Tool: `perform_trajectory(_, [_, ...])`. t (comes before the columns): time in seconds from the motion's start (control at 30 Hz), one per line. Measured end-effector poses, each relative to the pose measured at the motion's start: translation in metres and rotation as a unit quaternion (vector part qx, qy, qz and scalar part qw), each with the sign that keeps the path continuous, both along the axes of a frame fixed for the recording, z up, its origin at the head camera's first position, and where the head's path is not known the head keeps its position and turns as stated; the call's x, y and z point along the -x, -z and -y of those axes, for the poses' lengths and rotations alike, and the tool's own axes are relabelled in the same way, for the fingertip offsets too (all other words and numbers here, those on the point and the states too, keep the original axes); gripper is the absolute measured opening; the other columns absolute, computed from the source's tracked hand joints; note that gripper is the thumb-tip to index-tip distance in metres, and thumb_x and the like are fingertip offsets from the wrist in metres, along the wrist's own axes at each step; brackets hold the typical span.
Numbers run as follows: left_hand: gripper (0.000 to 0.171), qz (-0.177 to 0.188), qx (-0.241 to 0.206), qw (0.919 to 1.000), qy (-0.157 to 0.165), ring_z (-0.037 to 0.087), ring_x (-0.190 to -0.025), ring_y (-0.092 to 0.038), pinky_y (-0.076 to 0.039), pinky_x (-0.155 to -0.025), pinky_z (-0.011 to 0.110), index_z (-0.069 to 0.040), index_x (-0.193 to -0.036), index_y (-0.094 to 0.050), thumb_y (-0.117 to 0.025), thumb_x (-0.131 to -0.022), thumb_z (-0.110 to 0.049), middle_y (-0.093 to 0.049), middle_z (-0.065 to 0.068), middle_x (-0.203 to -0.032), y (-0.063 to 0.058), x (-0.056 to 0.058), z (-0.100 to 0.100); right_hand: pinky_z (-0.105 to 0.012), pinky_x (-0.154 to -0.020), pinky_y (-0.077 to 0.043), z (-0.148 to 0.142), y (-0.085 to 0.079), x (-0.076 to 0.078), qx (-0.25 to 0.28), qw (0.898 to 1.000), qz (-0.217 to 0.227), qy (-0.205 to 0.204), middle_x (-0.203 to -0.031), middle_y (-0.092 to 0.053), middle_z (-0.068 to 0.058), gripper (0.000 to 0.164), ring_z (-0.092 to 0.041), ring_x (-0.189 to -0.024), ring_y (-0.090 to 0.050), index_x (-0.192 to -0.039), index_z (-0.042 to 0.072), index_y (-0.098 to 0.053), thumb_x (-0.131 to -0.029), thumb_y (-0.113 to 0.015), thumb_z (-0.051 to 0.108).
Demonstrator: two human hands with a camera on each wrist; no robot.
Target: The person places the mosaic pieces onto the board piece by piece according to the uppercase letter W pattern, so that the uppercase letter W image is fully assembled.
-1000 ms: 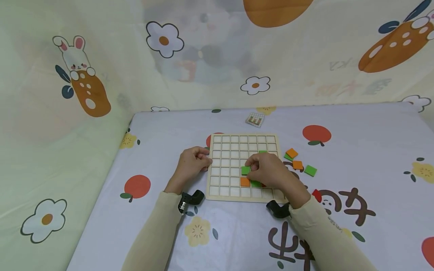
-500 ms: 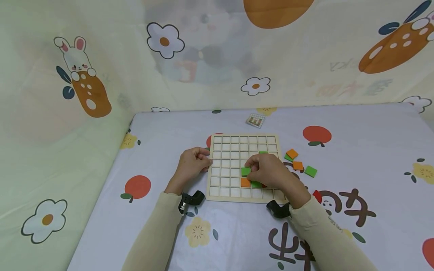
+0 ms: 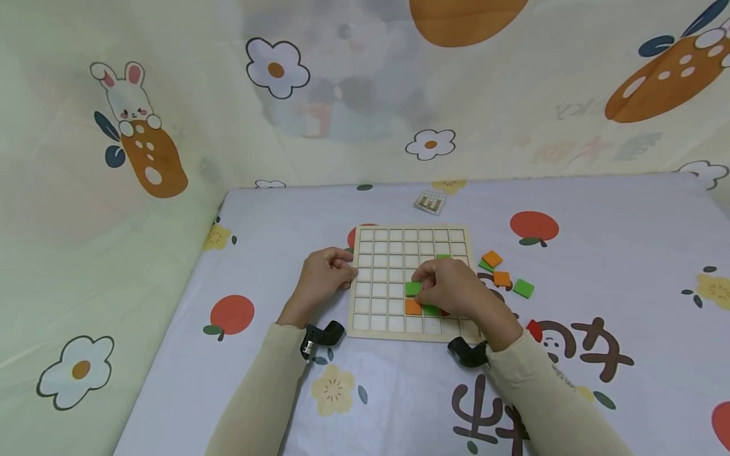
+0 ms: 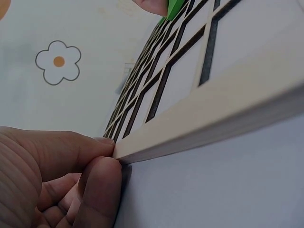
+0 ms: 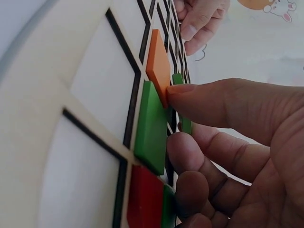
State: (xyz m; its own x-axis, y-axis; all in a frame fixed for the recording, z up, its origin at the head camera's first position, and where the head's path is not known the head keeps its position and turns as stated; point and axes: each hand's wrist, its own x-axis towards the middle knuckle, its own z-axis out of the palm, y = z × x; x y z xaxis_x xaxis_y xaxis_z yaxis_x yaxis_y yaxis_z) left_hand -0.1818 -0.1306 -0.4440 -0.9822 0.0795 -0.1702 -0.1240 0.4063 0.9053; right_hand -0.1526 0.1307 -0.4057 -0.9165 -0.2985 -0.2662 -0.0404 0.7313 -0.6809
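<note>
Several square tiles [image 3: 413, 307] dot the wooden grid [image 3: 388, 335].

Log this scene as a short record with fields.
Left hand: grips the left edge of the grid board
Right hand: pinches a green tile; seated or not, unclear
Also on board: orange tile, red tile, other green tiles
Loose tiles: two orange, two green, right of the board
Small card: beyond the board's far edge
</note>
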Motion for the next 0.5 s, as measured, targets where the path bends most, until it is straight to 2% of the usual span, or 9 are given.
perform_trajectory(0.5, [0.021, -0.007, 0.005, 1.0, 0.002, 0.011, -0.059, -0.061, -0.054, -0.059, 0.021, 0.0, -0.111, -0.071, -0.077, -0.091, -0.002, -0.065, 0.004, -0.079, 0.0003, 0.0008, 0.0004, -0.029, -0.058, -0.045, 0.0003, -0.0024, 0.0005, 0.004, 1.0, 0.007, -0.001, -0.079, -0.06, -0.003, 0.025, -0.016, -0.065, -0.053, -0.108, 0.005, -0.074, -0.085, -0.08, 0.009])
